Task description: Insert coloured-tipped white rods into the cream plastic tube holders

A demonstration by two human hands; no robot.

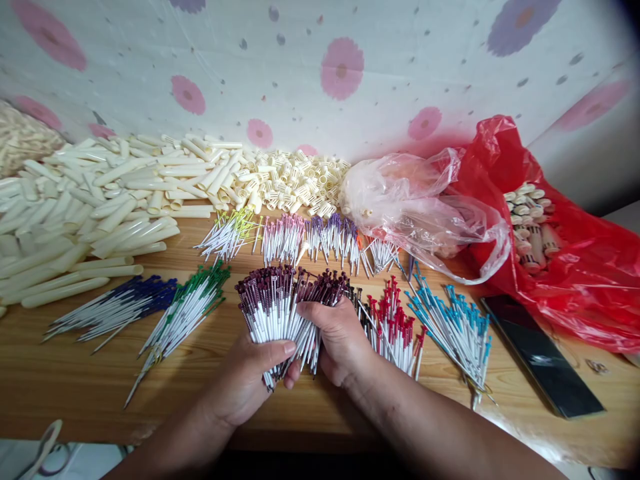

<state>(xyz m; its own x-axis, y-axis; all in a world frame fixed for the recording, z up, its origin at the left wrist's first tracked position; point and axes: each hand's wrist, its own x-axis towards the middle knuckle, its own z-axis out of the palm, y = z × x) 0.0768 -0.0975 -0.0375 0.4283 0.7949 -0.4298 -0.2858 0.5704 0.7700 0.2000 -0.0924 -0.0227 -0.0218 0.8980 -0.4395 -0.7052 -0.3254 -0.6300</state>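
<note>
Both hands close around one thick bundle of white pen refills with dark maroon tips at the middle of the wooden table. My left hand grips the bundle's lower end with the thumb laid across it. My right hand wraps the bundle's right side, fingers curled over the refills. Beside the right hand lie red-tipped refills and light blue-tipped refills. To the left lie green-tipped refills and dark blue-tipped refills.
Cream pen barrels and small cream caps are heaped along the back. Yellow, pink and purple refill bunches lie behind the bundle. A clear bag, a red bag of parts and a black phone sit at the right.
</note>
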